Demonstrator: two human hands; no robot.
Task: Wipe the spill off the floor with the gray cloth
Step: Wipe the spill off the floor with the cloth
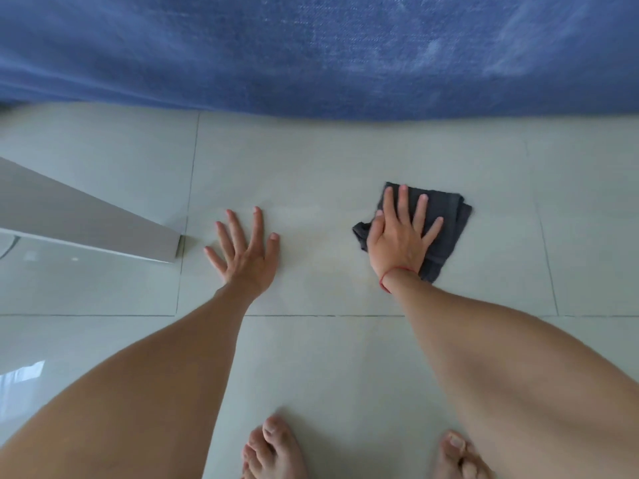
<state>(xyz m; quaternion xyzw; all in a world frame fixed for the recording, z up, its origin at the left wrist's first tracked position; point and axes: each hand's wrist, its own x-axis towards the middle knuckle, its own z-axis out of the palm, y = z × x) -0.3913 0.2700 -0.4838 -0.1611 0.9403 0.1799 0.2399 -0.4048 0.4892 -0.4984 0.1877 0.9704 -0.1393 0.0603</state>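
A dark gray cloth (446, 233), folded, lies flat on the pale tiled floor (345, 160) at centre right. My right hand (401, 233) presses down on it with the palm flat and fingers spread; a red string circles that wrist. My left hand (243, 250) rests palm down on the bare tile to the left, fingers spread, holding nothing. Between the two hands the tile carries a faint yellowish smear (321, 233), dim and hard to outline.
A blue rug (311, 50) covers the floor along the far side. A pale slanted furniture leg or panel (86, 219) comes in from the left, ending near my left hand. My bare feet (276, 451) stand at the bottom edge.
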